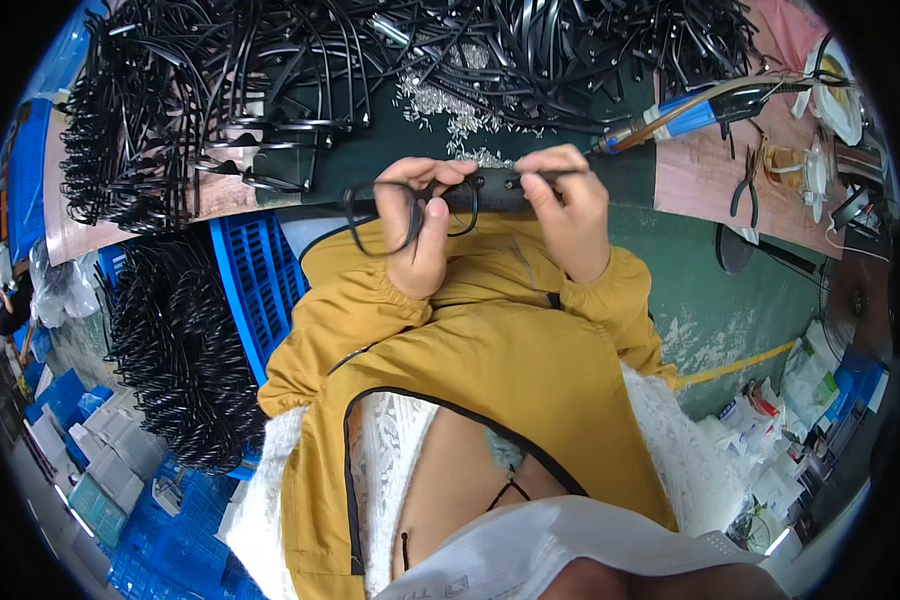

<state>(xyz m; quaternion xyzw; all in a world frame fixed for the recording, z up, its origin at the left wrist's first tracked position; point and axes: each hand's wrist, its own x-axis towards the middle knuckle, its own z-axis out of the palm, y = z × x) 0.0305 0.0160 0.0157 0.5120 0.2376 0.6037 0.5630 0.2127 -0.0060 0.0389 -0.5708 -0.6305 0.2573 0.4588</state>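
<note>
Above the table's near edge, my left hand (417, 228) is closed on a black eyeglass frame (350, 212), its rims showing on both sides of the fingers. A short way to the right, my right hand (575, 218) pinches a thin black temple arm (514, 184), its end pointing toward the frame. A small gap appears between the two pieces. Just beyond my hands, tiny silvery screws (467, 125) lie scattered on the dark green mat (390, 150). Several black eyeglass frames (260, 180) lie at the mat's left.
Black temple arms (570, 50) are heaped along the back. A blue-banded electric screwdriver (685, 117) rests at the right, with pliers (745, 187) near the table's edge. Below left, a blue crate (255, 270) stands beside a tall stack of black frames (180, 350).
</note>
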